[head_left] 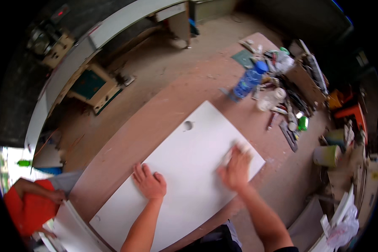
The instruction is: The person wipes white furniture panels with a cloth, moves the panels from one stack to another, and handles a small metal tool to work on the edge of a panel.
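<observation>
White board (pixel 189 168) lies flat on the reddish-brown table (pixel 185 94), set at a slant right in front of you, its far corner pointing away. One round grey spot (pixel 188 125) sits near that far corner; can't tell if it's a hole or a recess. Your left hand (pixel 150 182) is palm down on the board near its left long edge, fingers loosely spread, nothing gripped. Your right hand (pixel 236 168) is on the board's right part, near the right corner, blurred. Something pale (pixel 227 158) shows beside its fingers; can't tell what it is or whether you're grasping it.

Beyond the board's upper right edge: blue bottle (pixel 248 81) with a blue cap, then a clear container (pixel 271 99) just to its right. Mixed clutter around them: green flat piece (pixel 242 58), crumpled clear plastic (pixel 284 63), dark flat tool (pixel 289 136), bright green item (pixel 303 123), cardboard box (pixel 304 82) behind. A bucket (pixel 326 156) is off to the right, plastic bag (pixel 342 232) at lower right. At lower left, a person in a red top (pixel 35 206) has one hand by a white panel (pixel 73 224), well apart from your hands.
</observation>
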The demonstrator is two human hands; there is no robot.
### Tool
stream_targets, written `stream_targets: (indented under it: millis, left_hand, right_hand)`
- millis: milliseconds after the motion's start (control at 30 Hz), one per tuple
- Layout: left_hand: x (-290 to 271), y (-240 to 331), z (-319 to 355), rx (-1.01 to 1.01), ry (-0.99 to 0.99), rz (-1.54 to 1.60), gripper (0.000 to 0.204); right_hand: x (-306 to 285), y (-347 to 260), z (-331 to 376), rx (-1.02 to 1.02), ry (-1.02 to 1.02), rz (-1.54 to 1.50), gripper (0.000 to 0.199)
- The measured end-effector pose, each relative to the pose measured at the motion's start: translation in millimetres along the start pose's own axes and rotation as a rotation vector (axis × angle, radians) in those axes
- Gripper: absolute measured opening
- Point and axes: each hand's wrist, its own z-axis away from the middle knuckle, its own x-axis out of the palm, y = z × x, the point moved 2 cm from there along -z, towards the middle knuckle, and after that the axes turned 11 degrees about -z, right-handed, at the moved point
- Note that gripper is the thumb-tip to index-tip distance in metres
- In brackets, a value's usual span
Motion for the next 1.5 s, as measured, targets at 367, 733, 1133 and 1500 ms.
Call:
stream_targets:
  millis: [367, 733, 1133, 1500]
  left_hand:
    - [-5, -138, 75, 0.028, 0.042, 0.09, 0.045]
    - [4, -287, 264, -0.784, -0.041, -0.131, 0.053]
    - [-11, -281, 257, -0.767, -0.086, -0.09, 0.055]
    - [-23, -277, 246, -0.595, -0.046, 0.129, 0.054]
  right_hand:
    - [56, -124, -44, -0.467, -0.408, -0.063, 0.082]
    - [167, -287, 34, -0.805, -0.715, -0.294, 0.095]
    - [181, -337, 46, -0.757, -0.634, -0.023, 0.097]
    - [156, -229, -20, -0.506, -0.167, 0.071, 0.09]
